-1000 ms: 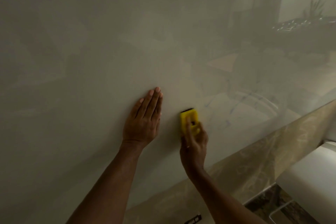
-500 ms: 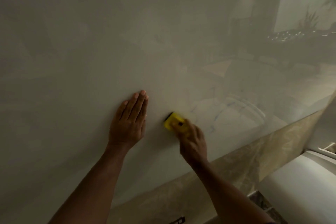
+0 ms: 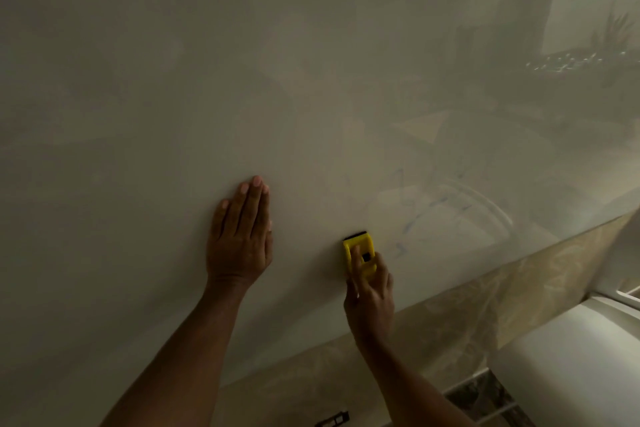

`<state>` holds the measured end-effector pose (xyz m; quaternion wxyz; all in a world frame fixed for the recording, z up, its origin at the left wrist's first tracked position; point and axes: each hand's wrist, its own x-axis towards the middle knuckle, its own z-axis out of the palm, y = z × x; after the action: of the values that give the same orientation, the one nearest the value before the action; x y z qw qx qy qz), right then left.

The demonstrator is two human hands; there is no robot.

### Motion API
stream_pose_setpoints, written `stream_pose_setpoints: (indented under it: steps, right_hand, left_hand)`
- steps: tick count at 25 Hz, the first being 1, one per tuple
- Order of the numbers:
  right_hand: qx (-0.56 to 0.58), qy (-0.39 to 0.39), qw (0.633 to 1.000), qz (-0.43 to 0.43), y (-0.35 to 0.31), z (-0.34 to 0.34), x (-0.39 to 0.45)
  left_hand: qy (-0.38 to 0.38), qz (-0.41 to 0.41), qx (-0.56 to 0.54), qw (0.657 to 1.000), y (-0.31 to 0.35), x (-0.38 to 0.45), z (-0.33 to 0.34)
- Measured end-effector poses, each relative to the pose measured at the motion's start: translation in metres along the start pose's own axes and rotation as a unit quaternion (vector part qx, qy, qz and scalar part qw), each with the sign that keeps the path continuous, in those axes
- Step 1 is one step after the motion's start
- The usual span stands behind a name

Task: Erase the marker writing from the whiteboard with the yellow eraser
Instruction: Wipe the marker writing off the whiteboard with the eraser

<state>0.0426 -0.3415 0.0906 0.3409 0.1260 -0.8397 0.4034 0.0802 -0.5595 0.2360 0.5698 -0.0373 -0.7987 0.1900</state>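
A large glossy whiteboard (image 3: 242, 80) fills most of the view. Faint blue marker smudges (image 3: 415, 215) show on its lower right part. My right hand (image 3: 370, 291) grips the yellow eraser (image 3: 360, 251), which stands upright with its black edge on top and presses against the board just left of the smudges. My left hand (image 3: 240, 236) lies flat on the board to the eraser's left, fingers together and pointing up, holding nothing.
Below the board's lower edge runs a beige marble-patterned wall band (image 3: 485, 298). A white rounded object (image 3: 571, 367) sits at the lower right. A small dark item (image 3: 332, 419) shows at the bottom edge.
The eraser has turned from tilted left back to upright and dropped a little lower on the board. My left hand has stayed flat against the board.
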Motion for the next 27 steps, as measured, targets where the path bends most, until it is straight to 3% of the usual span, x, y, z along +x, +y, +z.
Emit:
stream_pose_setpoints:
  steps: [3,4,7,8,10,11,12,14,15,16,18,19,22,23,24,27]
  right_hand:
    - [-0.054,-0.016,0.977,-0.207,0.008,-0.002,-0.001]
    - [-0.058,-0.018,0.976,-0.207,0.013,-0.007,0.009]
    - [0.042,0.057,0.997,0.028,0.001,-0.019,0.042]
    - [0.032,0.069,0.997,-0.011,-0.007,-0.020,0.051]
    - [-0.043,0.049,0.967,-0.248,-0.010,-0.022,0.062]
    - [-0.065,0.046,0.949,-0.304,-0.009,-0.027,0.073]
    - [-0.057,0.058,0.957,-0.280,-0.009,-0.031,0.084]
    - [0.042,0.097,0.988,-0.116,-0.019,-0.031,0.093]
    - [0.059,0.102,0.989,-0.094,-0.026,-0.028,0.089]
    - [0.031,0.088,0.983,-0.155,-0.029,-0.024,0.082]
    - [-0.072,0.051,0.924,-0.373,-0.015,-0.023,0.077]
    - [-0.097,0.050,0.901,-0.420,-0.006,-0.025,0.083]
    - [-0.062,0.062,0.943,-0.320,0.012,-0.025,0.080]
    - [-0.067,0.052,0.939,-0.332,0.019,-0.019,0.068]
    - [-0.088,0.017,0.916,-0.391,0.029,-0.012,0.055]
    - [-0.137,-0.069,0.792,-0.591,0.067,0.002,0.046]
  left_hand:
    - [-0.004,-0.034,0.001,0.999,0.011,-0.002,0.002]
    - [-0.004,-0.046,0.000,0.999,0.015,-0.002,0.004]
    - [0.004,-0.076,-0.006,0.997,0.026,-0.002,0.006]
    - [0.006,-0.085,-0.007,0.996,0.028,-0.001,0.006]
    - [0.008,-0.090,-0.005,0.996,0.030,-0.001,0.007]
    - [0.007,-0.089,-0.001,0.996,0.030,-0.001,0.007]
    - [0.005,-0.086,0.004,0.996,0.029,-0.002,0.007]
    - [0.005,-0.081,0.010,0.997,0.029,-0.002,0.007]
    - [0.004,-0.083,0.011,0.997,0.029,-0.003,0.007]
    - [0.003,-0.086,0.012,0.996,0.030,-0.002,0.008]
    - [0.004,-0.094,0.011,0.996,0.032,-0.002,0.008]
    - [0.003,-0.097,0.009,0.995,0.032,-0.002,0.008]
    - [-0.004,-0.103,0.012,0.995,0.032,-0.003,0.007]
    - [-0.005,-0.103,0.015,0.995,0.033,-0.003,0.007]
    - [-0.006,-0.104,0.017,0.994,0.034,-0.002,0.006]
    - [-0.013,-0.112,0.017,0.993,0.038,-0.003,0.006]
